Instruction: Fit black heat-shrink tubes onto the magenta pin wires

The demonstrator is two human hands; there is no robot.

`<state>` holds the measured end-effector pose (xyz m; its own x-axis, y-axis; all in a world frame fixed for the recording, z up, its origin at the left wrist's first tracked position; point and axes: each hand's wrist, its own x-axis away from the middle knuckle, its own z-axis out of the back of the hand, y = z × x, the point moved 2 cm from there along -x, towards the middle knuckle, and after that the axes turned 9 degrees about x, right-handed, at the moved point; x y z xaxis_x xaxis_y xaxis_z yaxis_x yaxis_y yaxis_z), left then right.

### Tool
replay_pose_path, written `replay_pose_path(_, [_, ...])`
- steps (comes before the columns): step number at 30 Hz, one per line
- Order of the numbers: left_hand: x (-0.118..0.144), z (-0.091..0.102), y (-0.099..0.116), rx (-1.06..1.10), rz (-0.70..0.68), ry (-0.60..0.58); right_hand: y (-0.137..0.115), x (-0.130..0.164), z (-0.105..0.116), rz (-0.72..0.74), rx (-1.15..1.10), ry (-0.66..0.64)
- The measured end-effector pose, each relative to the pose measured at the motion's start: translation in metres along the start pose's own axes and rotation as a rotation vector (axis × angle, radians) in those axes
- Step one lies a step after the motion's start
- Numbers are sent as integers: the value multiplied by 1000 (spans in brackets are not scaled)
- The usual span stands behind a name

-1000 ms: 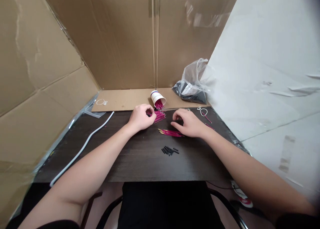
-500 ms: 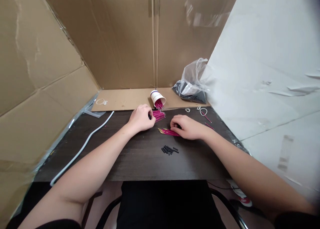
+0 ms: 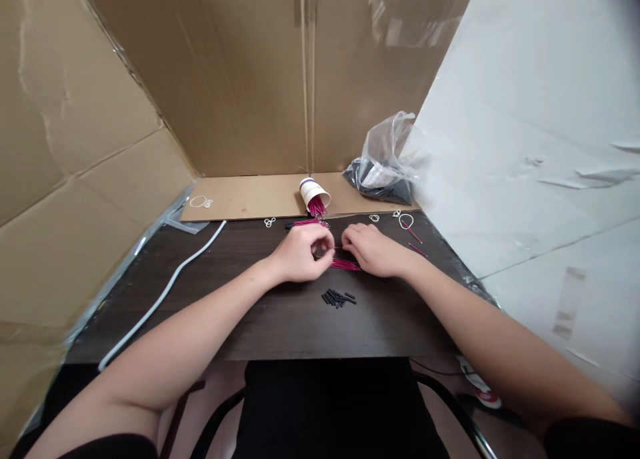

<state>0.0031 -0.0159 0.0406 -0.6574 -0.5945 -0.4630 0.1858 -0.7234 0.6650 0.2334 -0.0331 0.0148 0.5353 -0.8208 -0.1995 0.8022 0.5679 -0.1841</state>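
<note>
A thin magenta wire (image 3: pixel 339 248) spans the short gap between my two hands. My right hand (image 3: pixel 373 249) pinches its right end. My left hand (image 3: pixel 304 253) is closed at its other end, fingertips curled together; what else it may hold is too small to make out. Just below my hands lies a small bunch of magenta wires (image 3: pixel 345 265), its left ends hidden behind my left hand. Beyond my left hand is another pile of magenta wires (image 3: pixel 307 223), dark at its left ends. Nearer the table's front edge sits a small heap of short black tubes (image 3: pixel 339 298).
A paper cup (image 3: pixel 315 194) lies tipped with magenta wires in its mouth. Behind right rests a clear plastic bag (image 3: pixel 383 172) of black pieces. White rubber bands (image 3: pixel 270 223) and loose wires (image 3: pixel 418 249) are scattered about. A pale cord (image 3: pixel 170 285) runs along the left. Cardboard walls enclose the table.
My left hand has moved right and toward me, from the far wire pile to beside my right hand. A single wire now shows between them. My right hand has barely moved.
</note>
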Motion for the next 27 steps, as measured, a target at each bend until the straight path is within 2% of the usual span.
replay_pose_path(4, [10, -18, 12, 136, -17, -291, 7, -4, 1, -50, -197, 126])
replay_pose_path(7, [16, -26, 13, 137, 6, -402, 7, -6, 0, -48, -333, 221])
replay_pose_path(11, [17, -29, 13, 130, 10, -443, 5, -6, -2, -9, -294, 300])
replay_pose_path(27, [19, -31, 23, 43, 7, -475, 1, -7, -7, 27, -261, 304])
